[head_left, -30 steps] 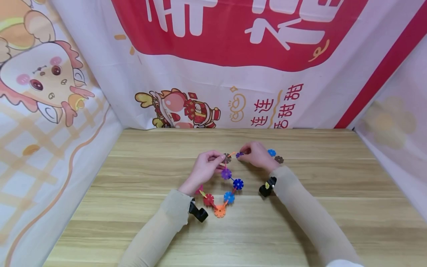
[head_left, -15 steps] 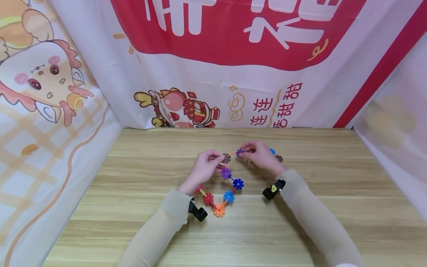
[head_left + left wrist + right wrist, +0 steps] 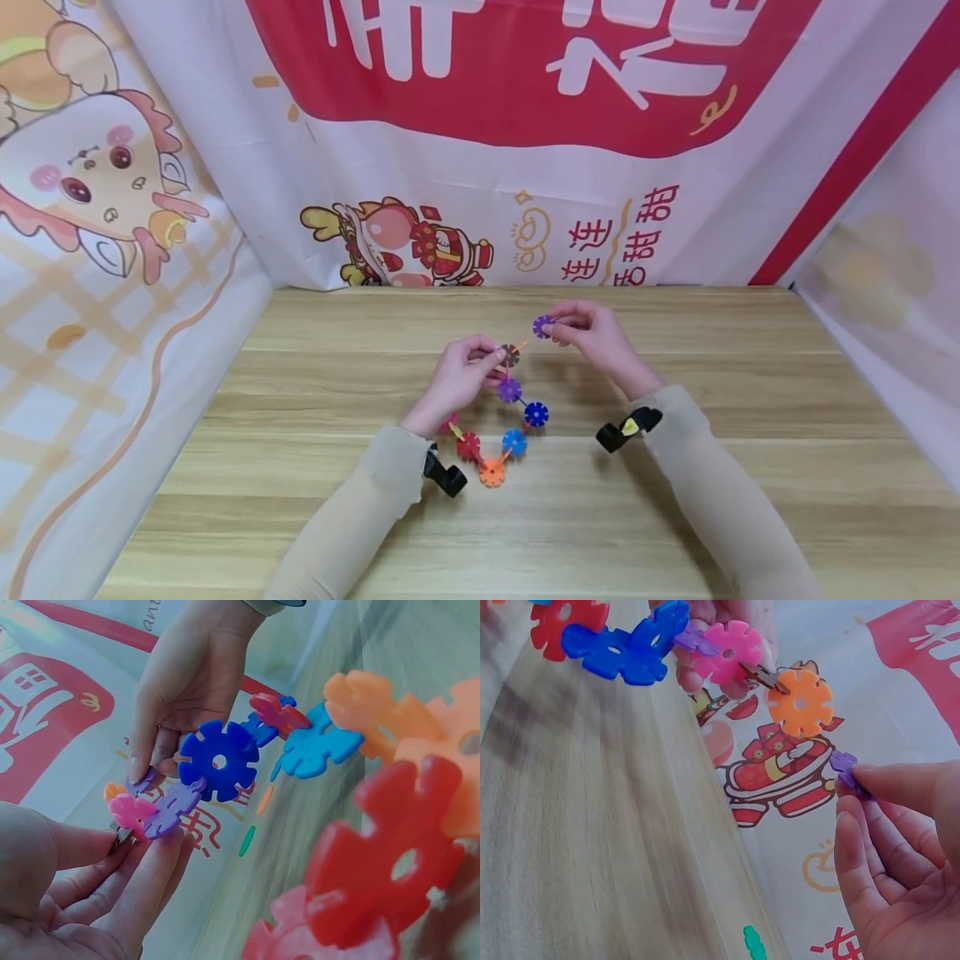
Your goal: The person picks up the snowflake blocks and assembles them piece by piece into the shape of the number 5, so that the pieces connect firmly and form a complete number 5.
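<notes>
My left hand (image 3: 463, 375) pinches the brown notched plastic disc (image 3: 511, 356) near the end of a chain of interlocking snowflake discs. An orange disc (image 3: 801, 705) is slotted onto that brown one and forms the chain's tip. From there the chain runs through pink (image 3: 733, 652), purple (image 3: 509, 390), dark blue (image 3: 536, 414), light blue (image 3: 514, 442), orange (image 3: 492, 472) and red discs (image 3: 468, 446). My right hand (image 3: 596, 337) holds a loose purple disc (image 3: 543, 326) between thumb and fingers, apart from the tip. The left hand hides part of the chain.
On the wooden table (image 3: 750, 467), loose discs lie beyond the chain in the left wrist view, including a green one (image 3: 247, 841) and an orange one (image 3: 265, 801). A printed cloth (image 3: 450, 167) hangs at the table's back edge.
The right hand has drawn up and to the right with the purple disc, widening the gap to the chain's tip. It now covers the loose blue and brown discs. The left hand stays put.
</notes>
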`<state>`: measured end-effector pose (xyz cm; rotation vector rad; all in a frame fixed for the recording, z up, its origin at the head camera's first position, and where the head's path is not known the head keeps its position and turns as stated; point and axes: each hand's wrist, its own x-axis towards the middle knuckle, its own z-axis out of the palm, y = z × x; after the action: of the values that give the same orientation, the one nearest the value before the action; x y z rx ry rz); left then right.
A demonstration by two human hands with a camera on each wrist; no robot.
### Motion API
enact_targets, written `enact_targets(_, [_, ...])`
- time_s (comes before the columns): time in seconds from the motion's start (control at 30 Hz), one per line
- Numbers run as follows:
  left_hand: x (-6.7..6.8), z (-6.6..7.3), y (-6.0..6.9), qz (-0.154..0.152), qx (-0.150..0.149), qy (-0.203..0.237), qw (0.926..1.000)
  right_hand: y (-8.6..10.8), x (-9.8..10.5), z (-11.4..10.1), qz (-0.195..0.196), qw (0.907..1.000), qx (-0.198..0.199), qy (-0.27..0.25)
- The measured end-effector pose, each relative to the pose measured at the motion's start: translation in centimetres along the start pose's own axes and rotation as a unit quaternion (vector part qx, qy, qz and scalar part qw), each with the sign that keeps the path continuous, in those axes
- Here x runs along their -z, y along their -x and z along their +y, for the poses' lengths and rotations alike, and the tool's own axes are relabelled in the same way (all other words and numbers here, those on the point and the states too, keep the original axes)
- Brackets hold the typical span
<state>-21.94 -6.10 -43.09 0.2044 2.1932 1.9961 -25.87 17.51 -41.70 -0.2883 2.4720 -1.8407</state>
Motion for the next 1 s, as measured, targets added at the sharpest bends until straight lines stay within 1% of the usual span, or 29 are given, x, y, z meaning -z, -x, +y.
enact_targets(0.23, [0.0,-0.1,0.0,-0.002,0.001,-0.005,1.0000,0.4,0.0,0.3,-0.006,0.9994,-0.012,-0.033])
enact_targets(0.43, [0.0,0.1,0.0,-0.002,0.001,-0.009,1.0000,0.9,0.0,0.3,-0.004,0.9990,-0.016,-0.043])
enact_targets(0.57, [0.0,0.3,0.1,-0.004,0.008,-0.012,0.9999,1.0,-0.2,0.3,-0.007,0.9985,-0.008,-0.053])
enact_targets(0.7, [-0.1,0.4,0.1,-0.006,0.015,-0.012,0.9998,1.1,-0.4,0.2,-0.009,0.9980,-0.011,-0.062])
enact_targets(1.0, [-0.1,0.4,0.2,-0.003,0.014,-0.007,0.9999,1.1,-0.8,0.1,-0.011,0.9972,-0.019,-0.072])
